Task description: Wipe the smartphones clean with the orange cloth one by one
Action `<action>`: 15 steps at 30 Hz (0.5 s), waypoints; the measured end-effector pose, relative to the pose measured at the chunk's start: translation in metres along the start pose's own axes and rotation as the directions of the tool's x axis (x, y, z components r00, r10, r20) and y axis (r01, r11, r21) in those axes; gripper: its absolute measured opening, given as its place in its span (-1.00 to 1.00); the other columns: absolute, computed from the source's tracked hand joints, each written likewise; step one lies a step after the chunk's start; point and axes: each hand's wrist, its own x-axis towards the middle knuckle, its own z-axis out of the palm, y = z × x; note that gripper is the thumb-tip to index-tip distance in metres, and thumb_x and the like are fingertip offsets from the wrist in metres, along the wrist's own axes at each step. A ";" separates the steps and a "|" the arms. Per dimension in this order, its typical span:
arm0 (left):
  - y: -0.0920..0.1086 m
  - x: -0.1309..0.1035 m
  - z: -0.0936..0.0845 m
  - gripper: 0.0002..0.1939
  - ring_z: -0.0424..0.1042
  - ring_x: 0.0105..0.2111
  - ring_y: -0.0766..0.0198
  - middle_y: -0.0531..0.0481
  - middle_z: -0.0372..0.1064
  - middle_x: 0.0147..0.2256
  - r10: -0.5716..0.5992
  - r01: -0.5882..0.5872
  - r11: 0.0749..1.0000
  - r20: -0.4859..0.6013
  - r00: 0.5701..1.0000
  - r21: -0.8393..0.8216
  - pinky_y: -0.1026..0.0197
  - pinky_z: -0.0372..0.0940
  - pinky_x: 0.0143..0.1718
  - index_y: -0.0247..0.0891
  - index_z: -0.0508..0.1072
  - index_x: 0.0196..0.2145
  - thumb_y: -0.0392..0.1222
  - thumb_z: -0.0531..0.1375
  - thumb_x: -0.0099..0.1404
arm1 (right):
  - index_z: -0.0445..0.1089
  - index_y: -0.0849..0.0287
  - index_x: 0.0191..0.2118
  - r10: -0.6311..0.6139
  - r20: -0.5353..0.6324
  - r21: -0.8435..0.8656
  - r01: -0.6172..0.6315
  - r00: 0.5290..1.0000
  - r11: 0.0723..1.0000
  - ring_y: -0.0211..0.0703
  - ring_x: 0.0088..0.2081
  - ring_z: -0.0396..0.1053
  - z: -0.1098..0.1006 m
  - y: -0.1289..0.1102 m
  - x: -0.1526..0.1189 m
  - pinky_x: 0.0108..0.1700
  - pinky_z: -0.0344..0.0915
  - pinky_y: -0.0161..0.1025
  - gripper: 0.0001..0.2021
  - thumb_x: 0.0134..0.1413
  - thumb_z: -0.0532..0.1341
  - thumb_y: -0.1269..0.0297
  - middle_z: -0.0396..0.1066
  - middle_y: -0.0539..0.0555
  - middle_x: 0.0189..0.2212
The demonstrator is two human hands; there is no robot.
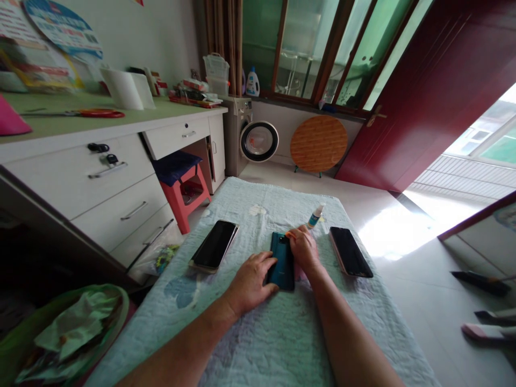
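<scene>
A teal smartphone (283, 266) lies back side up on the quilted cover, its dark camera block at the top end. My left hand (252, 279) holds it from the left, fingers on the long edge and thumb by the lower corner. At the phone's upper right, my right hand (303, 248) is closed, fingers pressing a small orange cloth (289, 235) beside the camera block; most of the cloth is hidden. A patch of pink shows under that hand. Just beyond it stands a small spray bottle (316, 215) with a white top.
One black-screened phone (216, 244) lies to the left, another dark phone (350, 251) to the right. All rest on a light blue quilted cover (258, 344). A lined waste bin (121, 301) stands at lower left, a red stool (187, 193) by the desk (121, 126).
</scene>
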 end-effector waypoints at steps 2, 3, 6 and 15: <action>0.001 0.000 0.000 -0.43 0.24 0.11 0.01 -0.17 0.23 0.14 -0.003 0.003 1.000 0.004 1.000 0.006 0.01 0.13 0.17 -0.24 0.35 0.08 -0.18 0.32 0.09 | 0.49 0.14 -0.25 0.015 0.013 -0.035 -0.015 1.000 0.999 -0.24 -0.29 0.29 0.000 0.000 0.002 -0.24 0.13 -0.36 -0.75 0.20 0.04 0.36 0.34 0.08 -0.26; 0.001 -0.001 -0.001 -0.42 0.24 0.11 0.00 -0.17 0.23 0.14 -0.004 0.003 1.000 0.007 1.000 0.012 0.00 0.12 0.17 -0.24 0.35 0.09 -0.18 0.31 0.10 | 0.49 0.14 -0.26 0.015 0.025 -0.052 -0.013 1.000 0.999 -0.24 -0.29 0.29 0.001 0.000 0.002 -0.26 0.12 -0.36 -0.74 0.20 0.04 0.36 0.34 0.08 -0.25; 0.003 -0.001 -0.002 -0.42 0.24 0.11 -0.01 -0.18 0.24 0.14 0.001 -0.001 0.999 0.023 1.000 0.035 0.00 0.12 0.17 -0.25 0.35 0.09 -0.17 0.32 0.11 | 0.49 0.14 -0.27 -0.010 0.072 -0.099 0.017 0.997 0.995 -0.25 -0.33 0.29 0.000 -0.003 0.006 -0.31 0.11 -0.34 -0.72 0.22 0.02 0.34 0.34 0.09 -0.23; 0.008 0.000 -0.009 -0.49 0.25 0.08 -0.02 -0.12 0.26 0.12 0.000 -0.004 0.998 0.067 0.998 0.062 -0.03 0.12 0.16 -0.16 0.39 0.06 -0.10 0.30 0.15 | 0.46 0.15 -0.28 -0.081 0.239 -0.186 0.127 0.968 0.974 -0.25 -0.38 0.32 -0.001 -0.027 0.020 -0.39 0.09 -0.30 -0.70 0.26 -0.03 0.31 0.34 0.12 -0.23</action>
